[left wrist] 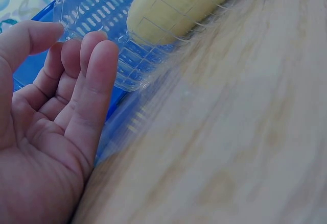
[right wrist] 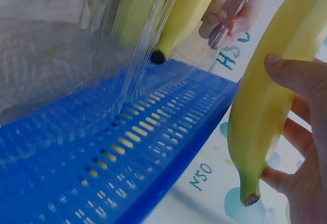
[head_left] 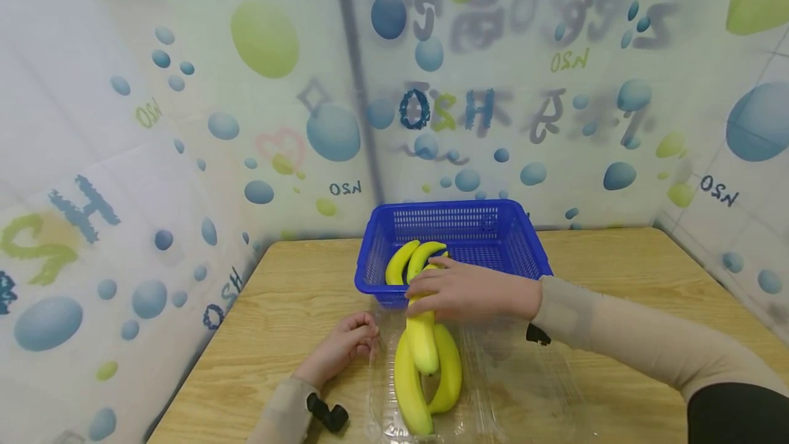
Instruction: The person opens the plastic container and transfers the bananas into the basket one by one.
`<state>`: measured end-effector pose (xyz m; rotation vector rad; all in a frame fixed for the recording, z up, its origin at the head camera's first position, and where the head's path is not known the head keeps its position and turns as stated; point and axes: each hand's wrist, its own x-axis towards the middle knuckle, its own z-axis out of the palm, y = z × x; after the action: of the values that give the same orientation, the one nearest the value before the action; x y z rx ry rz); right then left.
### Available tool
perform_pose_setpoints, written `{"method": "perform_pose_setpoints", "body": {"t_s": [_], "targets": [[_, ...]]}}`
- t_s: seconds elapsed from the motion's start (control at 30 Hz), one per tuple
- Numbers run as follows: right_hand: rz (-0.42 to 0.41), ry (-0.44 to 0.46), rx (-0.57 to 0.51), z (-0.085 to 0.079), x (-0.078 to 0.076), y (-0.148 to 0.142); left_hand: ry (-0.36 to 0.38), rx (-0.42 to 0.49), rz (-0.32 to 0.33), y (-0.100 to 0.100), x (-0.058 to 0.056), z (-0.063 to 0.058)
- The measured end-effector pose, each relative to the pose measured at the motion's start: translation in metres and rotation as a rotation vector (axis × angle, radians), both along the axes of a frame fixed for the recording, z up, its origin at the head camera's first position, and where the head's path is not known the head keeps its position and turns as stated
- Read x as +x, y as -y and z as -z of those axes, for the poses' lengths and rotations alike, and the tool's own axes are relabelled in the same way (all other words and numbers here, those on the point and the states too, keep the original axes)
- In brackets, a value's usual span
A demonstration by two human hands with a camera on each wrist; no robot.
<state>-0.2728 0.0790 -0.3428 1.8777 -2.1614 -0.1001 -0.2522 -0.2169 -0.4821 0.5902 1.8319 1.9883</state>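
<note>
My right hand (head_left: 462,290) grips a yellow banana (head_left: 422,344) with a green tip, fingers on one side and thumb on the other. It hangs over a clear plastic clamshell container (head_left: 477,389) in the head view. Two more bananas, one on the left (head_left: 408,386) and one on the right (head_left: 451,368), lie inside the container. At the container's far left corner, my left hand (head_left: 342,347) has its thumb and index fingertip together at the rim, seemingly pinching it. In the left wrist view the fingers (left wrist: 102,73) are curled beside the clear wall.
Behind the container stands a blue perforated basket (head_left: 524,252) with several bananas (head_left: 402,262) at its left side. The container's transparent lid extends to the right over the wooden table (head_left: 616,273). A patterned curtain (head_left: 271,122) rises at the back and sides.
</note>
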Motion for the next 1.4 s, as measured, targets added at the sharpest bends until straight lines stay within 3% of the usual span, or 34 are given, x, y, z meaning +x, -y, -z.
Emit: {"method": "perform_pose_setpoints", "body": {"t_s": [0.3,1.03,1.4], "targets": [[-0.032,-0.084,-0.058,-0.005,-0.018,-0.001,0.004,0.001,-0.006,0.000,0.000,-0.002],[0.005,-0.074,-0.108,-0.007,-0.060,-0.009,0.005,0.006,-0.001,-0.001,0.001,-0.001],[0.067,-0.078,-0.094,-0.008,-0.079,-0.009,0.011,-0.013,-0.005,0.000,0.000,0.000]]}}
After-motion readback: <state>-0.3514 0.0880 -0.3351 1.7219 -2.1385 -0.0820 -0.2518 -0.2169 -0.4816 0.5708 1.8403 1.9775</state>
